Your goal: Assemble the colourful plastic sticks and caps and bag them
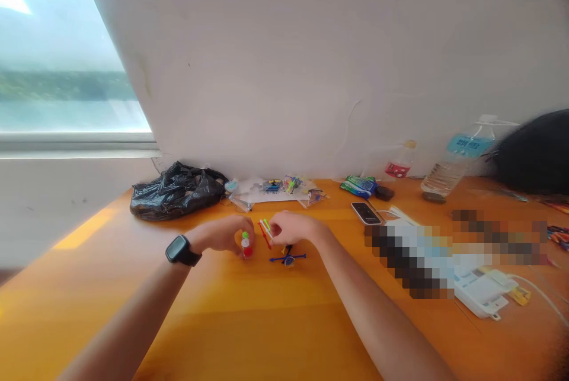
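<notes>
My left hand (224,231), with a black watch on its wrist, is curled with fingers and thumb about a small green, white and red plastic piece (246,245). It seems pinched between the fingertips, just above or on the wooden table. To the right, my right hand (291,226) is closed on a thin red and white plastic stick piece (264,234), with a bit of bright green beside the fingers. Below that hand lies a blue plastic rod piece (288,259) with arms and a round clear disc. Its upper part, black and yellow, is partly hidden by the hand.
Behind my hands are a black plastic bag (178,191) and clear bags of colourful plastic parts (293,184). At the right stand a red-labelled bottle (399,167) and a water bottle (447,170), near a phone-like black device (366,213) and a white power strip (478,292).
</notes>
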